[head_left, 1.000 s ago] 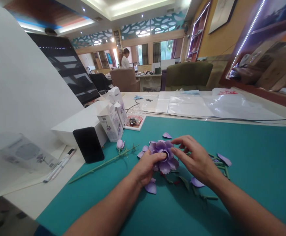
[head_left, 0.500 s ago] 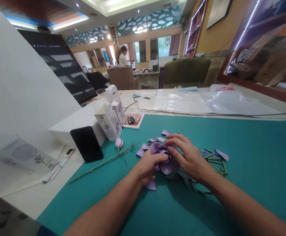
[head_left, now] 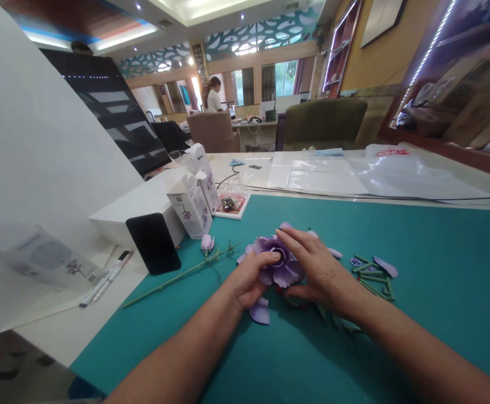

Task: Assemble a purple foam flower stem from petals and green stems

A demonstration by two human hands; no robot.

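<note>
My left hand (head_left: 251,278) grips a purple artificial flower (head_left: 285,272), its thumb pressed into the dark centre and its fingers beneath the petals. Around the flower's right side curves my right hand (head_left: 318,266), fingers along the upper petals and thumb low by the underside; its fingertips are partly hidden. Loose purple petals (head_left: 260,312) lie on the green mat below my left hand, and others show behind the flower. Right of my hands are short green stem pieces (head_left: 373,275) and another petal (head_left: 385,266). Dark green parts lie partly hidden under my right forearm.
A long green stem (head_left: 167,284) and a pale purple bud (head_left: 207,243) lie on the left. Behind stand a black phone-like slab (head_left: 153,243) and printed boxes (head_left: 191,207). Pens (head_left: 106,279) rest farther left. Plastic sheets (head_left: 329,175) cover the back table. A person (head_left: 214,96) is in the distance.
The flower has tilted so its centre faces me more. My right hand's fingers have straightened along the petals, and its thumb has dropped lower. The view has shifted slightly.
</note>
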